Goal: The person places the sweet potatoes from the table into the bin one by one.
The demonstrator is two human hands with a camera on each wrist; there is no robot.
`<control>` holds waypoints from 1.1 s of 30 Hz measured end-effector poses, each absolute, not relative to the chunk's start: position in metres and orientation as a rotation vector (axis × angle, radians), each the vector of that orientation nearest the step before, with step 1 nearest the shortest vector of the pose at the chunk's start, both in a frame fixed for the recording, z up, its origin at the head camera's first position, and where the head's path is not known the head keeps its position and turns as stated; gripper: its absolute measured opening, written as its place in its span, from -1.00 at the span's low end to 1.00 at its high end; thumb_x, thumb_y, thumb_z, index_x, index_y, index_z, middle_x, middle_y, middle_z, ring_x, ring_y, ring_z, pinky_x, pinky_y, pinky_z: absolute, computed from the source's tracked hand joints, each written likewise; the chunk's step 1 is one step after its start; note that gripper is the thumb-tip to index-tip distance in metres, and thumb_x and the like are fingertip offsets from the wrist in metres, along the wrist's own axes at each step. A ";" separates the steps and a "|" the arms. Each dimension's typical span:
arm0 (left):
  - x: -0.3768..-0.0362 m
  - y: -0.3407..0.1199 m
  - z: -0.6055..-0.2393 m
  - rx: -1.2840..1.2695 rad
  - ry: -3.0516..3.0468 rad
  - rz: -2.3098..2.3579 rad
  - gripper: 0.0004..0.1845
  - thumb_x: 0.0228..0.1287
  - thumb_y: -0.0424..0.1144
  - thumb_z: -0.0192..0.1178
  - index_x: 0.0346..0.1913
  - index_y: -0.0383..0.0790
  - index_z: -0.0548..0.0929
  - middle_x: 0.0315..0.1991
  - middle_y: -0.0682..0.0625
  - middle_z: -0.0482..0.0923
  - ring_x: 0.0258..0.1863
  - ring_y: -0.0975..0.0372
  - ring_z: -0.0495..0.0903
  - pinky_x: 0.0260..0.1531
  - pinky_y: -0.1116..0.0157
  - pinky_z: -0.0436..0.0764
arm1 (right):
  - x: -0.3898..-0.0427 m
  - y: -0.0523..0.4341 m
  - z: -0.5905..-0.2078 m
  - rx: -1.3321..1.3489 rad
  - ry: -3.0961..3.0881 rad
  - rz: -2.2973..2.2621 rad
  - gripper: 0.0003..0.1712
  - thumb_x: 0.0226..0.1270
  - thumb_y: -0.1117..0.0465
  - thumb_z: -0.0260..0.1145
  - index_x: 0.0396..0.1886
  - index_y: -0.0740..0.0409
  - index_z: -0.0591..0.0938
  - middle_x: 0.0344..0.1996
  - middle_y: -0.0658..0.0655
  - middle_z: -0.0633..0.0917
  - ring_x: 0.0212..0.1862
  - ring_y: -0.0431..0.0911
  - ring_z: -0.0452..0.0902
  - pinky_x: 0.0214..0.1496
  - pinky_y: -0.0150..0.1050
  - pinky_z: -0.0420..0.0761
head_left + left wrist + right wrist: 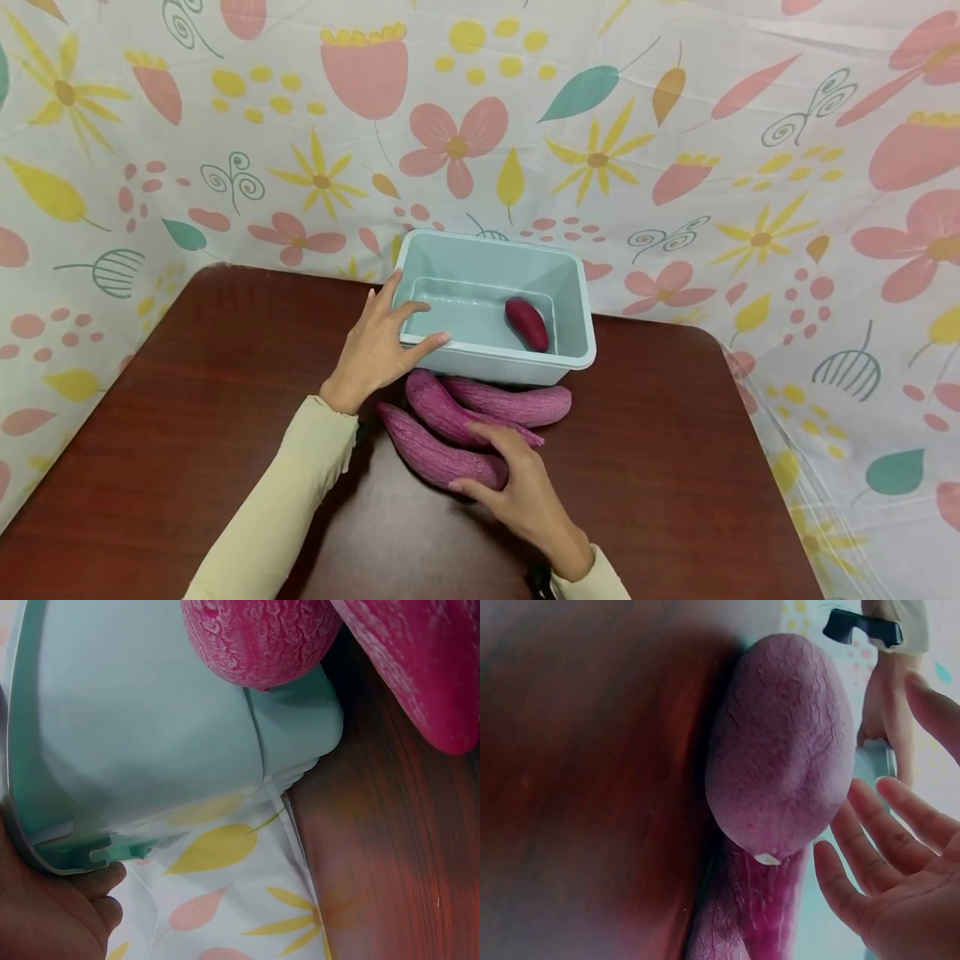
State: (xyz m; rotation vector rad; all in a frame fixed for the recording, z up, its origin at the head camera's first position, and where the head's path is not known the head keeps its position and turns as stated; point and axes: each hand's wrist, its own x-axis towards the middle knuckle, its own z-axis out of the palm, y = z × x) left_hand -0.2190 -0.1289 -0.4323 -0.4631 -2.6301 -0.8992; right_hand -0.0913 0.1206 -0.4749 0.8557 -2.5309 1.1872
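I see a dark reddish-brown wooden table (187, 433) with rounded far corners and a smooth, slightly shiny top. It fills the near and middle part of the head view. Around it, on the left, the far side and the right, hangs a white cloth backdrop (675, 125) that works as the walls. The cloth is printed with pink flowers, yellow star-shaped flowers, teal leaves, yellow dots and thin grey curls. It has soft folds, mostly at the far right. On the right the cloth drops down past the table edge. The light is even and soft, and I see only faint shadows on the wood.
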 end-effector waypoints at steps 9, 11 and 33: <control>-0.219 -0.129 -0.433 -0.451 -2.647 -0.896 -0.37 0.20 0.34 0.29 0.12 -0.07 0.69 0.62 -0.21 0.02 0.61 -0.04 0.10 0.63 -0.11 -0.03 | -0.085 0.117 -0.479 0.864 -2.594 1.162 -0.16 -0.03 0.03 0.66 0.29 0.11 0.56 0.11 0.05 0.71 0.16 -0.11 0.63 0.22 -0.24 0.63; -0.219 -0.129 -0.433 -0.454 -2.643 -0.895 -0.37 0.20 0.33 0.30 0.12 -0.07 0.69 0.61 -0.22 0.04 0.61 -0.05 0.11 0.62 -0.12 -0.03 | -0.084 0.116 -0.480 0.859 -2.604 1.144 -0.15 -0.03 0.02 0.66 0.29 0.10 0.55 0.10 0.05 0.72 0.14 -0.11 0.63 0.19 -0.19 0.64; -0.220 -0.130 -0.433 -0.458 -2.646 -0.893 -0.37 0.20 0.33 0.30 0.12 -0.07 0.69 0.62 -0.21 0.02 0.60 -0.05 0.11 0.61 -0.15 0.00 | -0.085 0.115 -0.485 0.883 -2.802 1.133 -0.32 0.03 0.09 0.63 0.19 0.02 0.61 0.12 -0.05 0.70 0.21 -0.12 0.61 0.27 -0.11 0.61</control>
